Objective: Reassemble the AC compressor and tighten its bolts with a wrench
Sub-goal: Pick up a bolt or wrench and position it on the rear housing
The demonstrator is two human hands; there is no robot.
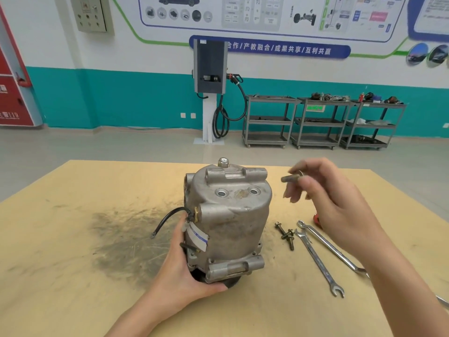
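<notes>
- Compressor [228,222], a grey cast-metal AC unit, stood upright on its pulley end near the middle of the tan tabletop [73,288], long axis roughly vertical and leaning slightly away from the viewer.
- The left hand [187,271] gripped its lower left side, fingers curled round the base, steadying it.
- The right hand [323,190] hovered just to the right of the compressor's top, well above the tabletop; thumb and fingers pinched a short dark bolt [290,178], its free end pointing left toward the housing.
- The top face lay to the left of and slightly below that bolt, so the right hand was the nearer one to the bolt holes; the exact hole meant could not be told.
- Two more bolts [285,235] lay on the tabletop just right of the compressor's base.
- Two open-ended wrenches [320,261] lay beside them, untouched, handles running toward the viewer's right.
- A white and blue label [198,237] on the compressor's left side was too blurred to read.
- On the far wall, a blue banner [279,48] read "合作/产教融合/成果共享/互利共赢"; a red cabinet [14,93] at far left showed "119".
</notes>
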